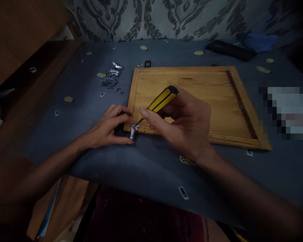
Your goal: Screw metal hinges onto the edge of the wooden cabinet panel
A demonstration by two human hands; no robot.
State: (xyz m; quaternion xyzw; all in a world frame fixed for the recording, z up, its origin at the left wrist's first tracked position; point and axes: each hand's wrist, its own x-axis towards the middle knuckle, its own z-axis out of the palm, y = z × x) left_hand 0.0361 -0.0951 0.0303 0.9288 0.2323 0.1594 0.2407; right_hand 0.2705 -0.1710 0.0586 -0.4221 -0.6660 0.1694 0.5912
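A person's right hand (189, 126) is clamped around a screwdriver (161, 99) with a ribbed yellow-and-black handle, its slim steel tip set on a small metal bracket (133, 131). The left hand (108, 129) pinches that bracket between thumb and curled fingers at the near-left corner of a wooden panel (204, 101). The panel is flat, framed and of honey-coloured grain. It lies beyond the right hand on a counter draped in dark blue cloth (146, 161) with gold dots. Bare cloth stretches left of the left hand. Loose silvery hardware (112, 78) lies well beyond it. The counter's near edge falls away just below both wrists.
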